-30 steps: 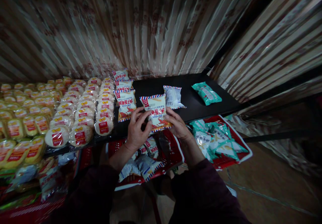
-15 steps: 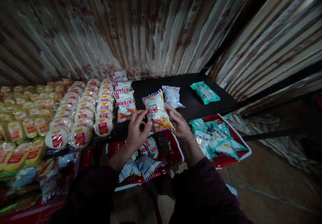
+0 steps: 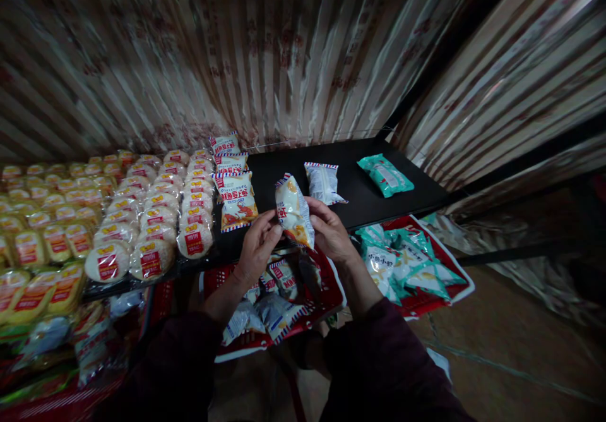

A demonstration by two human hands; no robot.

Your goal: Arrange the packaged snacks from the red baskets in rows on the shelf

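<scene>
A white and orange snack bag (image 3: pixel 294 210) is tilted between my two hands, over the front edge of the black shelf (image 3: pixel 357 210). My left hand (image 3: pixel 258 245) pinches its left side with thumb and fingers. On the bag's right edge, my right hand (image 3: pixel 331 231) is closed, thumb toward the front. Just behind lies a silver-backed bag (image 3: pixel 324 182) on the shelf. To the left, several matching bags (image 3: pixel 238 199) stand in a column, front sides showing. Farther right rests a green bag (image 3: pixel 386 175), back side up.
Rows of round packaged crackers (image 3: pixel 108 259) and yellow packaged cakes (image 3: pixel 28 247) cover the shelf's left. Below hang or stand a red basket (image 3: pixel 334 283) of silver bags and another basket (image 3: pixel 461 292) of green bags. A pleated curtain (image 3: pixel 293 55) is behind.
The bag between my hands has turned, so its printed front is now seen narrow and at an angle. My hands have come slightly closer together.
</scene>
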